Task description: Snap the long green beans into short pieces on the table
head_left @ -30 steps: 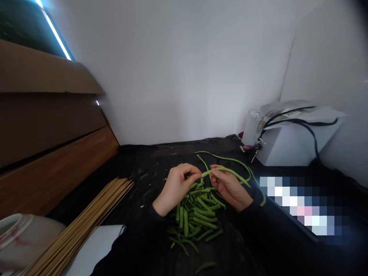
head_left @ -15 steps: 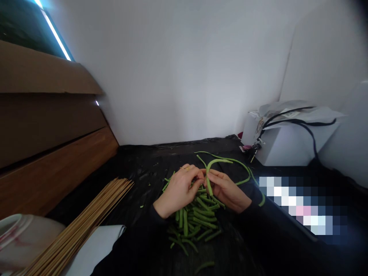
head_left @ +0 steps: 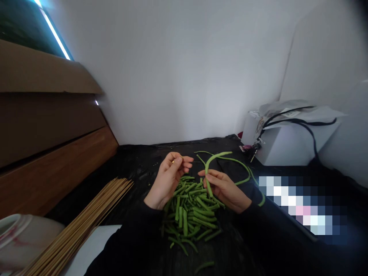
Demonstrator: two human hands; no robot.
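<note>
My right hand (head_left: pixel 227 189) is closed on a long green bean (head_left: pixel 211 163), pinched between thumb and fingers; the bean curves up and to the right. To its left, my left hand (head_left: pixel 171 174) is raised apart from the bean, thumb pressed to the index finger. Whatever that pinch holds is too small to make out. Below both hands lies a pile of short cut bean pieces (head_left: pixel 191 214). Behind the right hand, longer uncut beans (head_left: pixel 241 165) loop across the black sheet (head_left: pixel 143 161).
At left lies a bundle of thin wooden sticks (head_left: pixel 86 218), with a whitish tub (head_left: pixel 31 237) beside it and white paper (head_left: pixel 94 245) partly beneath. A white box (head_left: pixel 284 142) with black straps and keys stands back right. The white wall (head_left: pixel 178 76) rises behind.
My left hand has pulled away from the bean, moving left and up, and uncovers more of the pile. The bean in my right hand has shifted slightly upward.
</note>
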